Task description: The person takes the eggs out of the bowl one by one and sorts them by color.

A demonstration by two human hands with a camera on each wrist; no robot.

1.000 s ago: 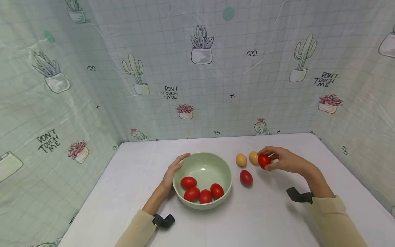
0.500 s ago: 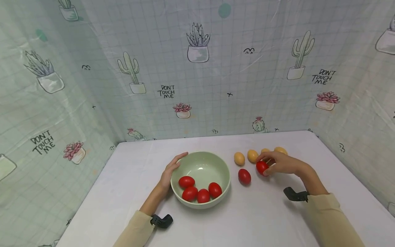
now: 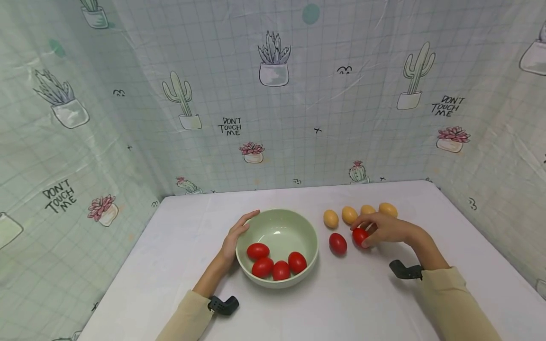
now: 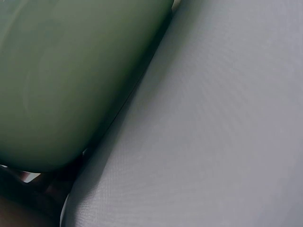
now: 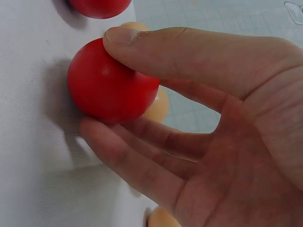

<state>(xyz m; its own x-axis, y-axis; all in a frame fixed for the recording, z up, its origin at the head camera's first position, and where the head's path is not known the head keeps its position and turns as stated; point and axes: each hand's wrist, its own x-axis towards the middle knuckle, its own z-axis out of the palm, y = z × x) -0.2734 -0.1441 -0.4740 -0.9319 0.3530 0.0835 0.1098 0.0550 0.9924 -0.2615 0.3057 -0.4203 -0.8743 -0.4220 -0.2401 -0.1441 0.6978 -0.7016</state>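
Observation:
My left hand (image 3: 232, 239) rests along the left side of a pale green bowl (image 3: 294, 220), fingers stretched out along its rim. Inside the bowl lie several smooth red eggs (image 3: 262, 267). My right hand (image 3: 386, 228) holds another red egg (image 5: 106, 87) between thumb and fingertips, close over the white table. One more red egg (image 3: 338, 244) lies between that hand and the bowl. In the left wrist view the bowl's outer wall (image 4: 71, 80) fills the upper left, and the hand shows only as a dark part at the bottom corner.
Several yellow eggs (image 3: 331, 219) stand in a loose row behind the right hand. A white cloth covers the table (image 3: 324, 308). Behind it hangs a curtain (image 3: 213, 161) printed with cacti, wrapping round both sides.
My right hand has brought the red egg down and towards me, away from the yellow eggs, beside the other loose red egg. The left hand has stayed at the bowl.

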